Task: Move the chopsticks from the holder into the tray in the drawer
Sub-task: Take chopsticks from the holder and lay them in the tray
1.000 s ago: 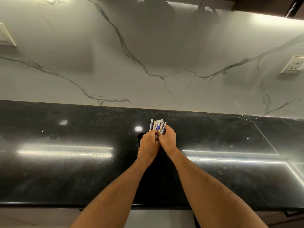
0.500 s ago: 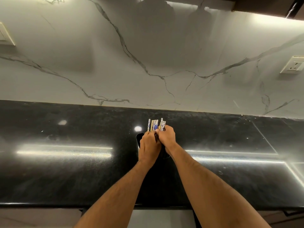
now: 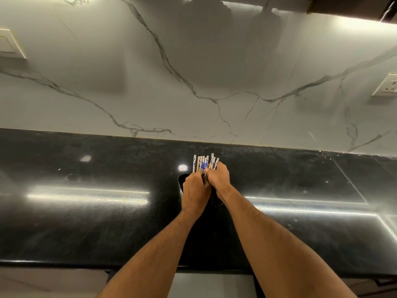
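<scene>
The chopsticks [image 3: 205,163], a bundle with blue-and-white patterned tops, stand upright in the dark holder [image 3: 181,181] on the black desk [image 3: 86,211]. Both hands meet at the holder's mouth: the left hand [image 3: 194,190] has its fingers curled around the bundle from the holder's left, and the right hand [image 3: 219,178] has its fingers clamped on it from the right. Behind the holder rises a white marble wall [image 3: 193,72], with a socket [image 3: 386,84] far right of the holder
</scene>
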A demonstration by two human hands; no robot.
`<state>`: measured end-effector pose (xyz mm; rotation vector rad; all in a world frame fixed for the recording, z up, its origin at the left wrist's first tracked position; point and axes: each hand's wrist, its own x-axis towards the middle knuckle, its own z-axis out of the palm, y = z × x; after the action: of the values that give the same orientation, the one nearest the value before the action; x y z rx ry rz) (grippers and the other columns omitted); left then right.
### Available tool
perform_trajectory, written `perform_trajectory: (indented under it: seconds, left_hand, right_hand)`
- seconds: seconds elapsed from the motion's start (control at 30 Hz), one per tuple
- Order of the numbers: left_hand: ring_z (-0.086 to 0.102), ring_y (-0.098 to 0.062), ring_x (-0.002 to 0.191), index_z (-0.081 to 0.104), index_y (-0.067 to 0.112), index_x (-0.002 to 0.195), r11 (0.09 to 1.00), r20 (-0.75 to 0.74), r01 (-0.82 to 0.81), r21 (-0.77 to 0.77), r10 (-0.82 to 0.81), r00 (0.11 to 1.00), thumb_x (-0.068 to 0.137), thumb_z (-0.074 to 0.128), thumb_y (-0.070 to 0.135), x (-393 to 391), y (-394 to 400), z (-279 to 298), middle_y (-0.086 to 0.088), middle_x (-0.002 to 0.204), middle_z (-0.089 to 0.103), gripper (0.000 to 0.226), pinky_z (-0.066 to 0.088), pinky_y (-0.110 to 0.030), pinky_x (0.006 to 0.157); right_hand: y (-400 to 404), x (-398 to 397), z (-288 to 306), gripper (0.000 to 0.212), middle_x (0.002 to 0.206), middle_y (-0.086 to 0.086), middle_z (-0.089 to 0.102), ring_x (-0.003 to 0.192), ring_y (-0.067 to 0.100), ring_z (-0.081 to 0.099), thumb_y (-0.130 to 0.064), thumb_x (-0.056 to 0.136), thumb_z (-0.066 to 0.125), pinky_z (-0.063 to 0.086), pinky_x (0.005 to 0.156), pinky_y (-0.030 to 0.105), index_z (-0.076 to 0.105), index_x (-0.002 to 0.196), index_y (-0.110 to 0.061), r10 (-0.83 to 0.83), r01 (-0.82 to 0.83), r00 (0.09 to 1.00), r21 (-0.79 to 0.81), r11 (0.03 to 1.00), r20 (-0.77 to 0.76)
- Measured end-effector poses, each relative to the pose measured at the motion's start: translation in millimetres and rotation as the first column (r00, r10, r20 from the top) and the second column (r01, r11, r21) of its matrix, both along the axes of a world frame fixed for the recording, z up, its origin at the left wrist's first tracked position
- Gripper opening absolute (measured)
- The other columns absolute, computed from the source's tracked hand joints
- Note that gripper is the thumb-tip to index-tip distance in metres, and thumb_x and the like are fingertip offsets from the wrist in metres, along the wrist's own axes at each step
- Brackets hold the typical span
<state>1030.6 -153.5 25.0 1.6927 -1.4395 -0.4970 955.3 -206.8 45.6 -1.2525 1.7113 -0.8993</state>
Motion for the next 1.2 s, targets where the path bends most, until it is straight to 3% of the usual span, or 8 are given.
perform_trajectory:
  seconds: [0.13,0.27,0.37,0.43,0.57,0.7,0.9,1.2]
  left_hand:
    - [0.06,0.005,0.063,0.071,0.011,0.098,1.0,-0.018,-0.022,0.01,0.023,1.0,0.097,0.065,0.021,0.2,1.4,0.1,0.003,0.087,0.073,0.011,0.046,-0.006,0.057]
    - [0.065,-0.001,0.068,0.073,0.009,0.098,1.0,0.003,-0.014,-0.004,0.014,1.0,0.095,0.067,0.019,3.6,1.9,0.4,-0.001,0.087,0.075,0.012,0.051,-0.01,0.064]
    - [0.06,0.003,0.062,0.073,0.01,0.095,1.0,0.021,-0.014,-0.018,0.015,1.0,0.094,0.068,0.019,4.0,3.6,1.4,0.0,0.085,0.075,0.01,0.049,-0.008,0.061]
    - [0.064,-0.001,0.067,0.072,0.009,0.096,0.999,0.001,-0.03,-0.021,0.03,1.0,0.094,0.068,0.018,4.5,4.4,2.1,-0.002,0.086,0.075,0.01,0.057,-0.017,0.068]
    - [0.063,-0.004,0.074,0.07,0.006,0.105,0.999,-0.091,-0.028,0.042,0.032,0.995,0.095,0.065,0.013,6.7,2.8,5.8,-0.003,0.091,0.072,0.013,0.051,-0.016,0.069]
    - [0.063,-0.016,0.075,0.067,0.002,0.098,0.983,-0.348,0.13,0.128,-0.078,0.934,0.102,0.055,0.021,4.3,0.9,13.7,-0.008,0.084,0.069,0.022,0.051,-0.028,0.069]
    - [0.076,-0.02,0.087,0.066,0.006,0.113,0.927,-0.582,0.368,0.066,-0.264,0.769,0.104,0.05,0.016,12.8,5.2,56.6,-0.008,0.093,0.078,0.021,0.061,-0.031,0.079]
    - [0.069,-0.02,0.073,0.068,0.005,0.106,0.915,-0.646,0.402,0.022,-0.293,0.705,0.103,0.051,0.013,3.4,44.8,110.0,-0.009,0.082,0.071,0.019,0.058,-0.032,0.071]
  right_hand:
    - [3.4,1.3,2.0,0.025,0.117,0.01,0.072,0.101,0.017,0.068,-0.008,0.096,0.064,0.055,0.084,0.026,0.067,0.121,-0.007,-0.001,-0.005,0.997,-0.077,0.997,-0.077]
    - [8.4,-0.8,4.0,0.028,0.112,0.007,0.075,0.1,0.017,0.071,-0.016,0.09,0.076,0.059,0.087,0.033,0.071,0.116,-0.009,-0.036,0.021,0.988,-0.102,0.995,-0.148]
    - [9.9,-1.9,7.8,0.03,0.109,0.005,0.076,0.095,0.016,0.072,-0.025,0.087,0.079,0.059,0.078,0.029,0.072,0.112,-0.012,-0.052,0.029,0.968,-0.099,0.995,-0.244]
    - [11.0,-2.0,10.9,0.03,0.107,0.004,0.076,0.092,0.015,0.073,-0.027,0.086,0.08,0.058,0.073,0.027,0.073,0.111,-0.013,-0.057,0.03,0.963,-0.105,0.994,-0.264]
    - [12.7,-2.7,20.3,0.025,0.099,0.003,0.078,0.078,0.007,0.071,-0.023,0.084,0.082,0.053,0.061,0.019,0.075,0.105,-0.012,-0.062,0.033,0.975,-0.134,0.99,-0.214]
    - [11.2,-3.6,39.2,0.013,0.076,-0.004,0.075,0.047,-0.006,0.063,-0.02,0.083,0.082,0.042,0.042,0.008,0.078,0.094,-0.014,-0.096,0.077,0.991,-0.185,0.98,-0.097]
    - [11.1,-11.9,96.5,0.015,0.073,-0.004,0.077,0.069,0.008,0.075,-0.018,0.083,0.082,0.064,0.073,0.035,0.072,0.075,-0.026,-0.016,0.01,1.0,-0.301,0.954,-0.018]
    - [45.1,-38.7,164.0,0.01,0.082,0.01,0.078,0.074,0.019,0.077,-0.006,0.082,0.079,0.062,0.068,0.033,0.071,0.087,-0.007,0.166,-0.131,0.982,-0.317,0.939,0.088]
